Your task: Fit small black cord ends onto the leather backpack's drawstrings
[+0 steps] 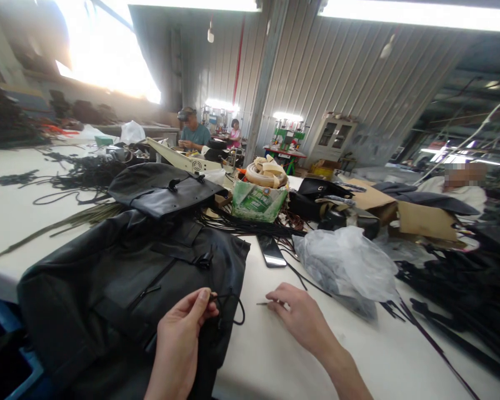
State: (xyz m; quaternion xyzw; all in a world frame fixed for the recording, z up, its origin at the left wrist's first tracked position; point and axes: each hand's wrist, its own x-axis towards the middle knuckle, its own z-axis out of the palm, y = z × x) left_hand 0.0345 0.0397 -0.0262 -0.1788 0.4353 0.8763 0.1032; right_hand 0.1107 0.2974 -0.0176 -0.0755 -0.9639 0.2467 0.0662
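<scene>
A black backpack [120, 266] lies on the white table, its flap folded back at the far end. Over its right side, my left hand [187, 325] pinches a thin black cord [242, 311], which loops out to the right of the fingertips. My right hand [302, 316] is held above the bare tabletop to the right of the bag. Between its thumb and fingers is a thin, pointed metal tool [261, 304], its tip toward the left; most of it is hidden by the hand. A gap separates the tool from the cord.
Beyond my hands lie a phone [270, 253] and a clear plastic bag [350, 266]. A green carton [258, 200] holds rolled strips. Black straps [462, 289] are heaped at the right, dark cords [87, 172] at the left. Several people sit farther off.
</scene>
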